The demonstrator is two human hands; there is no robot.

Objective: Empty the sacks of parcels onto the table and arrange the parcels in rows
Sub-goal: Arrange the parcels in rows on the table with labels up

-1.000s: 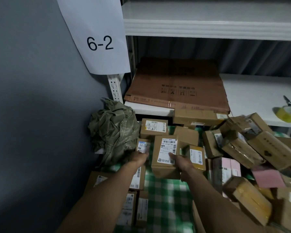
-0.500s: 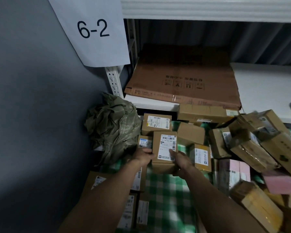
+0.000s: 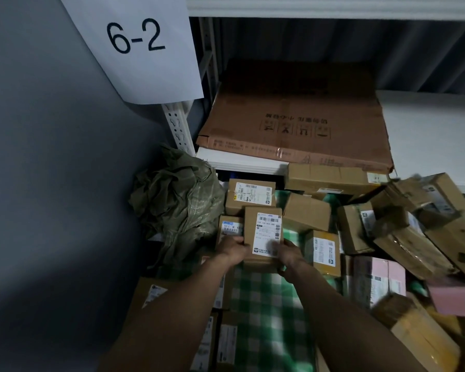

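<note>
on checked cloth point(image 3: 266, 304), both hands gripping labelled parcel point(image 3: 263, 237)

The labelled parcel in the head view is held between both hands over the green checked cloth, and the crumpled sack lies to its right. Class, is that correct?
Not quite. The head view shows the crumpled sack to the left of the labelled parcel, against the grey wall. The rest stands: the left hand and right hand hold it over the green checked cloth.

White paper sign point(image 3: 134, 47) w/ "6-2" at top left, grey wall point(image 3: 46, 183) on the left, big flat brown cardboard sheet point(image 3: 301, 119) lying on a white shelf point(image 3: 427, 130), white metal post point(image 3: 177, 127) w/ holes under the sign
</note>
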